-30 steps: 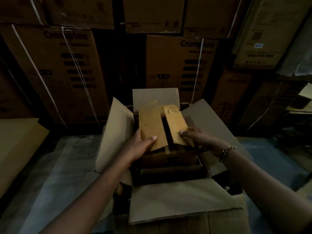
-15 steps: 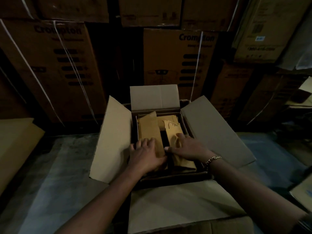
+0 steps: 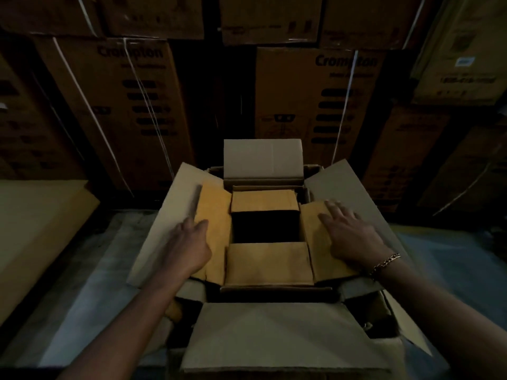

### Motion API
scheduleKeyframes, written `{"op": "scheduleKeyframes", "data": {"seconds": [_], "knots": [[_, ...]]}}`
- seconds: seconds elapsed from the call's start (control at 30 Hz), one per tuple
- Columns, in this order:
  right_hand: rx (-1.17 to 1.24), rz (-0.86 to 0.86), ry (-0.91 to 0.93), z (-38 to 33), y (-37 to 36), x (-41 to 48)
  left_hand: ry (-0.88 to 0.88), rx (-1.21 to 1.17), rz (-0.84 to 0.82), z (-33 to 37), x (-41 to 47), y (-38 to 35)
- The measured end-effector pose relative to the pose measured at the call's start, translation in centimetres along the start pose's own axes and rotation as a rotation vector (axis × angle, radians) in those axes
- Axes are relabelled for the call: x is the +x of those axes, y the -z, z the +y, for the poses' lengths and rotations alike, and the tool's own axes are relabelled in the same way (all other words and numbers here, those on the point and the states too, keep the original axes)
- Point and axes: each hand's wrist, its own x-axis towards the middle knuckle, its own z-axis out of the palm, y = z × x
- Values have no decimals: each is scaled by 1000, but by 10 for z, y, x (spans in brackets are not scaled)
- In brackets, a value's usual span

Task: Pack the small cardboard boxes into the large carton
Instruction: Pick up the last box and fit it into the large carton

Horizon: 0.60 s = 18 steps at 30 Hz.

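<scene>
The large carton (image 3: 277, 338) stands open on the floor in front of me, its grey outer flaps spread to all sides. Inside it sits a small yellow-brown cardboard box (image 3: 269, 263) with its four flaps folded outward and a dark opening in the middle. My left hand (image 3: 189, 248) lies flat on the box's left flap, fingers straight. My right hand (image 3: 351, 235), with a bracelet at the wrist, presses flat on the right flap. What is inside the small box is too dark to see.
Tall stacks of printed, strapped cartons (image 3: 329, 100) form a wall just behind the large carton. A flat tan cardboard sheet (image 3: 35, 237) lies at the left. Grey floor covering (image 3: 90, 311) shows on both sides.
The small box's two long flaps, held together at the centre before, are now spread apart. Both hands moved outward with them, left to the left and right to the right.
</scene>
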Motion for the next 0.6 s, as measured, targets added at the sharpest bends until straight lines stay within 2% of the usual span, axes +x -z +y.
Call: {"op": "scheduleKeyframes", "data": {"seconds": [0.1, 0.3, 0.37, 0.43, 0.5, 0.6], "knots": [[-53, -41, 144, -17, -9, 9, -77, 192, 15, 8, -3, -8], [196, -225, 148, -31, -13, 36, -177, 165, -47, 9, 0, -10], [407, -258, 142, -29, -6, 33, -188, 101, -51, 7, 1, -8], [741, -291, 94, -22, 0, 28, -181, 46, -68, 5, 2, -2], [904, -372, 128, -13, 8, 18, -185, 37, -90, 5, 1, 3], [810, -499, 257, -16, 9, 1, -224, 80, -119, 18, -5, 8]]}}
